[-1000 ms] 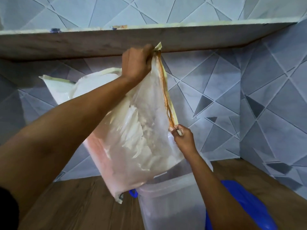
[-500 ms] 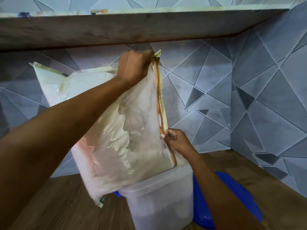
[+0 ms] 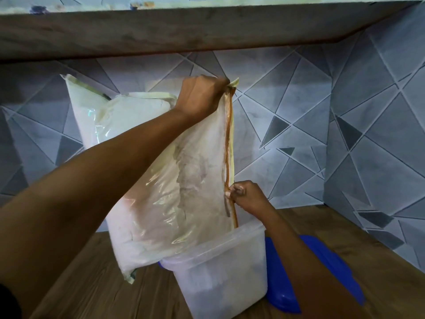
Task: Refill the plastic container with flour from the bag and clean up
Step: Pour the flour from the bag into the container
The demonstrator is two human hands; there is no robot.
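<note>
Looking down from my head, my left hand is high above the container, fingers curled tight round the top corner of the bag. My right hand is lower, just above the container's back rim, and pinches the bag's brown-striped edge between thumb and fingertips. The bag hangs tilted between my hands. Its lower right part dips inside the container's open mouth, and its bottom left corner hangs outside, just left of the container and above the table. The bag is clear plastic, and flour clings to its inside and lies heaped toward the lower end. The container is a cloudy plastic tub standing upright on the wooden table, with something white showing dimly through its wall; how full it is I cannot tell. A blue lid lies flat on the table just right of the container, partly hidden by my right forearm. Behind the container rises a grey tiled wall, and a wooden shelf runs across well above the container.
</note>
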